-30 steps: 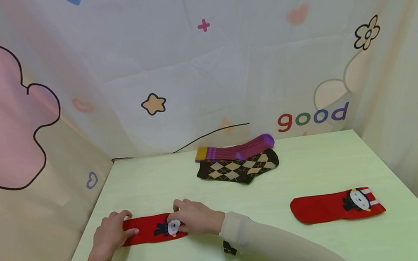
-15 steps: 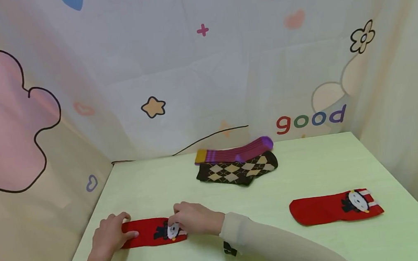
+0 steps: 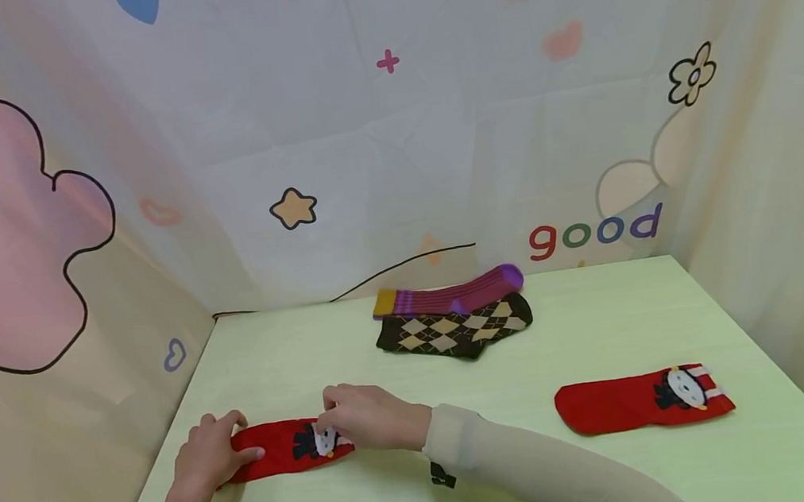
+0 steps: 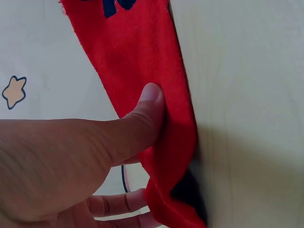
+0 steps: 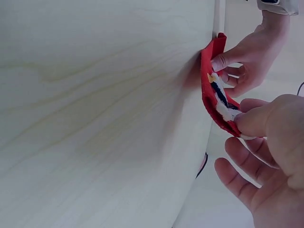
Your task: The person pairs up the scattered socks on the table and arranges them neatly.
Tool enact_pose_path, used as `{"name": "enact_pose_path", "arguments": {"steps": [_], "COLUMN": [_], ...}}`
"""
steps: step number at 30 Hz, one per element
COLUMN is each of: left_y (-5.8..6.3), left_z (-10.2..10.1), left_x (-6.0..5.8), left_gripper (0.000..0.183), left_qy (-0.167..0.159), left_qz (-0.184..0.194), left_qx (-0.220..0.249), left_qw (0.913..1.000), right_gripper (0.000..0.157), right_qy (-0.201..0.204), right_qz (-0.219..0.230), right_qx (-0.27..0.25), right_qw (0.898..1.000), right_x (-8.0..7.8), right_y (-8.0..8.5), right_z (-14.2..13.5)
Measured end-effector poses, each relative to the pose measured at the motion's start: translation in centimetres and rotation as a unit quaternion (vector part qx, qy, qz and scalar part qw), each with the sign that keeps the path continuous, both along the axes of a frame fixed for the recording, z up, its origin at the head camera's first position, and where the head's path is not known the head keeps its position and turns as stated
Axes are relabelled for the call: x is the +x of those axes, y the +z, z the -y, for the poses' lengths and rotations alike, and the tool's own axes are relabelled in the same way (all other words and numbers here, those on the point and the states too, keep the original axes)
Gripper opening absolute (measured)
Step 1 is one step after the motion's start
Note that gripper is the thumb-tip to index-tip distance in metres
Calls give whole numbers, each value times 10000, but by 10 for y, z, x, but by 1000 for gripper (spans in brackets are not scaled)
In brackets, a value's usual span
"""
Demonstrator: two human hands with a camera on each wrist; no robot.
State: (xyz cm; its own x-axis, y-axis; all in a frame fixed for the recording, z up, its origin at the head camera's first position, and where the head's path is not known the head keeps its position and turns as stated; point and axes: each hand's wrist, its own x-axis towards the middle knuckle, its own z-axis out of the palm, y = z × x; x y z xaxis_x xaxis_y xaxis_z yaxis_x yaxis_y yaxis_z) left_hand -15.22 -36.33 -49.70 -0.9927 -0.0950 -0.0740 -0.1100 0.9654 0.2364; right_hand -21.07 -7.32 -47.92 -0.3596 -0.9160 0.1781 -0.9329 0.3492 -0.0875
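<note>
A red sock (image 3: pixel 269 450) with a black-and-white cartoon figure lies lengthwise between both hands at the table's front left. My left hand (image 3: pixel 205 462) pinches its toe end, thumb on top and fingers beneath, as the left wrist view shows with the red fabric (image 4: pixel 137 61) bending under the thumb. My right hand (image 3: pixel 373 417) pinches the cuff end near the white face print. In the right wrist view the sock (image 5: pixel 207 90) bows between the hands, its cuff edge lifted. A matching red sock (image 3: pixel 616 405) lies flat at the right, its figure toward the right end.
Toward the back of the pale table (image 3: pixel 296 356) lie a purple sock (image 3: pixel 442 299) with a mustard cuff and a black argyle sock (image 3: pixel 452 333) overlapping it. A printed curtain (image 3: pixel 334 129) encloses the back and sides.
Both hands have shifted slightly left with the red sock. Its toe end now bends up in the left hand, where it lay flatter before. The other socks stay put.
</note>
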Motion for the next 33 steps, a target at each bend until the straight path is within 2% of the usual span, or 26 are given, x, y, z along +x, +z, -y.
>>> {"name": "enact_pose_path", "arguments": {"steps": [5,12,19,25,33], "left_y": [0,1,1,2,7], "left_z": [-1,-2,0,0,-3], "left_x": [0,-1,1,3,2], "left_gripper": [47,44,22,17,15], "left_qy": [34,-5,-28,90,52], "left_qz": [30,65,-54,-194,-309], "left_qx": [54,-48,56,189,212], "left_qw": [10000,10000,10000,9996,9993], "right_gripper": [30,31,32,24,27], "right_qy": [-45,-28,-175,-106,67], "right_qz": [160,-58,-194,75,6], "right_qx": [-8,-34,82,-320,-580], "right_qw": [9999,10000,9996,9994,9983], "right_x": [2,4,5,4,2], "right_y": [5,8,10,9,9], "right_z": [0,-1,-1,-6,-15]}}
